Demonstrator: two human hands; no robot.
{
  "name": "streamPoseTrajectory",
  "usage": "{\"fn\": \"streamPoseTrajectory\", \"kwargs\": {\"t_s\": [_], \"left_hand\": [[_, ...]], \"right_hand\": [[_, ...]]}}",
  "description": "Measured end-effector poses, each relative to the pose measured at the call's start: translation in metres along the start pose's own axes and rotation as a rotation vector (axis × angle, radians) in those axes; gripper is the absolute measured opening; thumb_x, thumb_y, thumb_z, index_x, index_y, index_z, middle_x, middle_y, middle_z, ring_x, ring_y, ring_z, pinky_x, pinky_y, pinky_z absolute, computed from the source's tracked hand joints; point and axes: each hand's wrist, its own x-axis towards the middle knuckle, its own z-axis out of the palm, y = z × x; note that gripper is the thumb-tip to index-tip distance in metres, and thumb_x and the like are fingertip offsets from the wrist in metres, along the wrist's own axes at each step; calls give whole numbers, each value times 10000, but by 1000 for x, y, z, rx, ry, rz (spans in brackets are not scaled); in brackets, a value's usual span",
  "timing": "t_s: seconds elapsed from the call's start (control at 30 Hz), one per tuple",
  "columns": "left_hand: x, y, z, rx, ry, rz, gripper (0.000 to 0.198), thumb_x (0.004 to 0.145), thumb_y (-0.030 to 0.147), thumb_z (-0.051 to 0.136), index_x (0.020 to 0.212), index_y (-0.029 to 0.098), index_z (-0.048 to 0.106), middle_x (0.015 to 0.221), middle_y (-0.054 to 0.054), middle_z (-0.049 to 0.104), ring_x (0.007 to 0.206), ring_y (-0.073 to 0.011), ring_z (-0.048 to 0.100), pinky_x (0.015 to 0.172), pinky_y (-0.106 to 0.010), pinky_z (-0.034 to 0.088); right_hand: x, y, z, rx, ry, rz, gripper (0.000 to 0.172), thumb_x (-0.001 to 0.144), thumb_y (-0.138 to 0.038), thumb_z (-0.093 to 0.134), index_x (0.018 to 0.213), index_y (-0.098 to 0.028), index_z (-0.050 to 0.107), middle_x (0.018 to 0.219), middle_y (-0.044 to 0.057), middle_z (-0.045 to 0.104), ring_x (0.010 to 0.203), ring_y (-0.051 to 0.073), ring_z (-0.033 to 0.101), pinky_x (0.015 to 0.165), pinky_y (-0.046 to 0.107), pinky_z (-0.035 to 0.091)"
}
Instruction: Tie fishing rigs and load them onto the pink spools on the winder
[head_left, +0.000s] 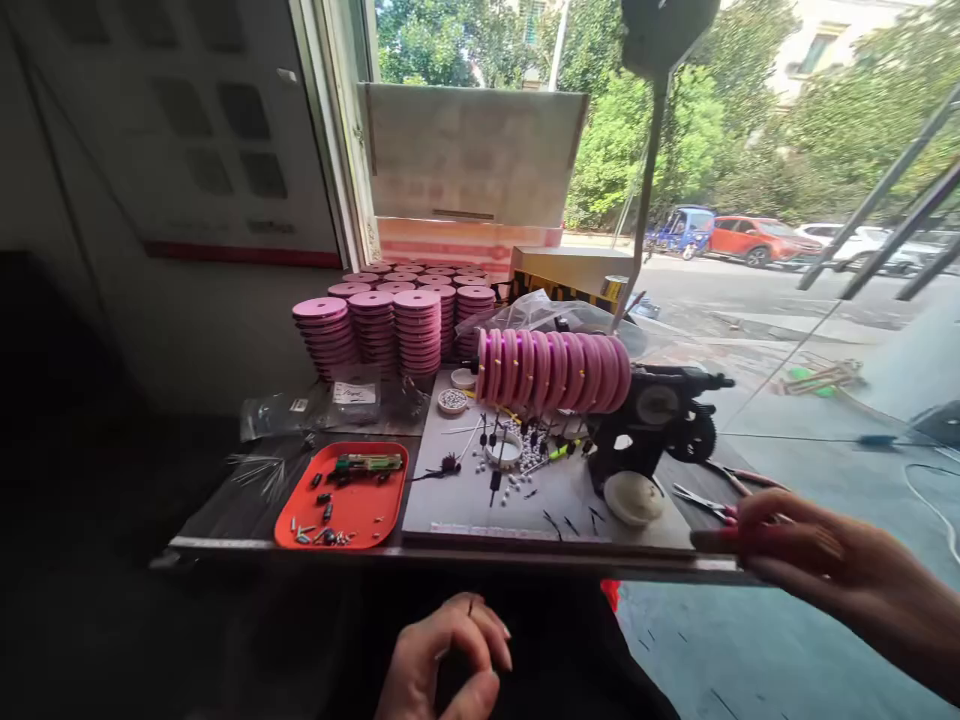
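Low in front of the table, my left hand [450, 660] has loosely bent fingers, with the thumb apart from them. A small dark mark shows on one finger; I cannot make out what it is. At the table's right corner my right hand [810, 555] has its fingers closed around the red handles of a pair of scissors [697, 498], blades pointing left. Nearby, on a black stand [626, 450] with gears, a horizontal roll of pink spools [555, 370] carries small yellow pins. Short dark pieces hang on threads below it.
An orange tray [289, 500] with small metal and black parts lies left. White beads [517, 490] are scattered across the white board [450, 510], near a round dish [452, 402] of beads and a cream round pad [634, 498]. Stacked pink spools [416, 335] stand behind.
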Motion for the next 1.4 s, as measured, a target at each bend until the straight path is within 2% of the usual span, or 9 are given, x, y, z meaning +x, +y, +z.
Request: {"fn": "streamPoseTrajectory", "kwargs": {"t_s": [0.1, 0.2, 0.4, 0.5, 0.6, 0.7, 0.8, 0.97, 1.4], "left_hand": [[1, 6, -1, 120, -81, 77, 103, 770, 255, 527, 688, 206, 490, 692, -18, 601, 729, -177, 581, 765, -328, 423], [1, 15, -7, 390, -152, 155, 66, 749, 182, 520, 709, 203, 471, 706, -11, 599, 701, -154, 581, 827, -347, 400], [29, 53, -17, 932, -225, 374, 148, 644, 90, 511, 566, 184, 427, 516, 34, 477, 526, -117, 442, 697, -327, 393], [64, 68, -21, 594, -297, 74, 200, 653, 158, 481, 489, 192, 373, 479, 50, 356, 493, -111, 366, 709, -339, 387], [84, 58, -13, -47, 9, -169, 182, 654, 245, 424, 485, 210, 365, 478, 25, 340, 491, -144, 395, 543, -301, 403], [74, 34, 7, 75, 243, 65, 157, 683, 235, 447, 537, 206, 496, 591, -38, 551, 594, -193, 510, 616, -334, 424], [50, 20, 27, 296, 339, 163, 75, 648, 154, 545, 625, 210, 588, 732, -78, 633, 727, -238, 546, 702, -352, 398], [31, 19, 40, 438, 396, -34, 66, 647, 141, 529, 632, 204, 511, 668, -42, 549, 610, -189, 499, 564, -283, 372], [46, 15, 29, 410, 328, -252, 175, 641, 288, 634, 764, 179, 574, 720, -51, 617, 710, -237, 565, 663, -299, 424]], "right_hand": [[-12, -55, 14, 311, -29, -180, 162, 673, -403, 657, 769, -301, 575, 808, 12, 627, 641, 177, 637, 550, 233, 516], [0, -111, 44, 310, 10, -475, 166, 685, -322, 684, 795, -267, 572, 752, -7, 639, 611, 148, 610, 519, 213, 481], [40, -157, 66, -347, -400, -950, 102, 729, -101, 593, 743, -195, 554, 639, -15, 602, 534, 136, 538, 561, 257, 395], [54, -163, 50, -367, -672, -870, 87, 770, -108, 550, 757, -194, 558, 695, -11, 602, 613, 124, 555, 587, 224, 388], [59, -163, 39, -89, -770, -646, 101, 850, -172, 442, 818, -207, 530, 731, -32, 572, 630, 94, 522, 546, 175, 370], [52, -158, 48, 111, -704, -460, 70, 846, -192, 422, 854, -194, 492, 745, -26, 561, 647, 98, 510, 531, 167, 374], [44, -155, 72, 0, -592, -483, 222, 891, -313, 370, 803, -188, 531, 691, -10, 596, 604, 112, 532, 538, 196, 366], [44, -156, 106, -497, -292, -488, 501, 926, -355, 242, 639, -182, 615, 544, 56, 638, 506, 169, 601, 456, 236, 264], [58, -144, 130, -453, -60, -544, 402, 916, -380, 292, 750, -216, 619, 615, 24, 684, 562, 169, 650, 427, 210, 319]]}}
